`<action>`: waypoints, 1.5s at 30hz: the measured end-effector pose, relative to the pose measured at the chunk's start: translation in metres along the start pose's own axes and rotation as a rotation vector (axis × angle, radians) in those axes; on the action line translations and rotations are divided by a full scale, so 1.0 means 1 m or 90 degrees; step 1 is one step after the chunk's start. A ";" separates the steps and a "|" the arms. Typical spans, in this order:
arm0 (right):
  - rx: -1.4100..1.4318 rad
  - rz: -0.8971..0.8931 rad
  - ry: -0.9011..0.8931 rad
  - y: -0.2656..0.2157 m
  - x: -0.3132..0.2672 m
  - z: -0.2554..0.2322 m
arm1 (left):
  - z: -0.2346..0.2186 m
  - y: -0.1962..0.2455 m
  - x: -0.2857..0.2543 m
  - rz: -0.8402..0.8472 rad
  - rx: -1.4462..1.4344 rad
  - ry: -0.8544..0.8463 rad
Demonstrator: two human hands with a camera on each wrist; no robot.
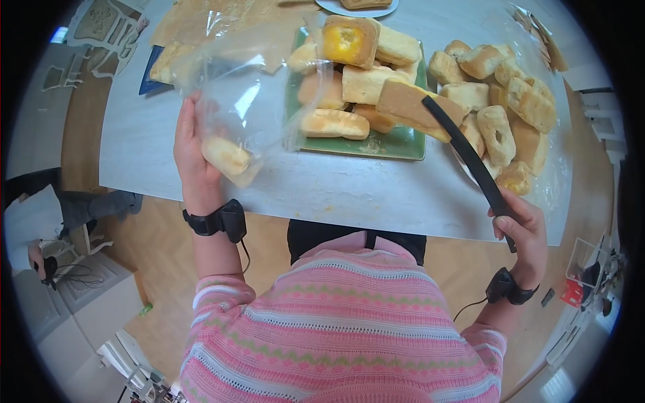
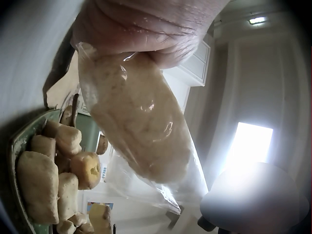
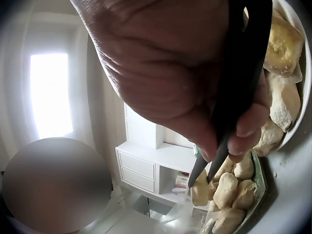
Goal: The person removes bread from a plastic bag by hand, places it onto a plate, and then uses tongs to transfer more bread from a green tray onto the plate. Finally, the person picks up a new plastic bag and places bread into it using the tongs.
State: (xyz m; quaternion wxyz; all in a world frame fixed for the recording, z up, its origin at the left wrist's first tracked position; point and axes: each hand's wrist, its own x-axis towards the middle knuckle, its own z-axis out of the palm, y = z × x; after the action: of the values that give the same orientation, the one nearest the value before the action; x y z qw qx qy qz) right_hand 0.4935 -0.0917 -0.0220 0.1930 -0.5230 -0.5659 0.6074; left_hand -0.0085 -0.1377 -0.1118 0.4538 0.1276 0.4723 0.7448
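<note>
My left hand point(image 1: 193, 151) holds a clear plastic bag point(image 1: 245, 84) over the table's near left part, the bag's mouth spread toward the green plate. A pale bread roll point(image 1: 227, 156) lies at the bottom of the bag, beside the palm; the left wrist view shows this roll point(image 2: 141, 122) through the film. In my right hand point(image 1: 524, 221) are black tongs point(image 1: 474, 161), gripped near their rear end. Their tips pinch a flat, brown-topped bread piece point(image 1: 410, 106) above the right side of the green plate point(image 1: 396, 149). Several rolls point(image 1: 336, 124) are heaped on that plate.
More bread point(image 1: 497, 134) is piled on a white plate at the right. A white plate point(image 1: 329, 5) with bread stands at the far edge, and brown paper point(image 1: 228, 20) lies far left. A blue-edged tray point(image 1: 149, 77) holds bread at left. Another person point(image 1: 40, 221) is at far left.
</note>
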 end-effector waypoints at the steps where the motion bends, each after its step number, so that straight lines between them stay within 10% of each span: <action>1: -0.001 0.010 0.017 0.003 -0.003 -0.003 | -0.001 -0.002 0.000 -0.001 0.000 -0.001; 17: -0.144 0.070 -0.073 0.000 0.016 -0.021 | 0.015 -0.019 -0.009 -0.033 -0.055 0.023; 45: -0.498 -0.109 0.107 -0.017 0.019 0.033 | 0.032 -0.035 -0.031 0.035 -0.084 0.078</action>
State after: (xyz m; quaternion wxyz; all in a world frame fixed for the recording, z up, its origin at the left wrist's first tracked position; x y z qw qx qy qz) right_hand 0.4519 -0.0877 -0.0213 0.0751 -0.5558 -0.7781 0.2828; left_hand 0.0484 -0.1388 -0.1165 0.4106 0.0648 0.4453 0.7931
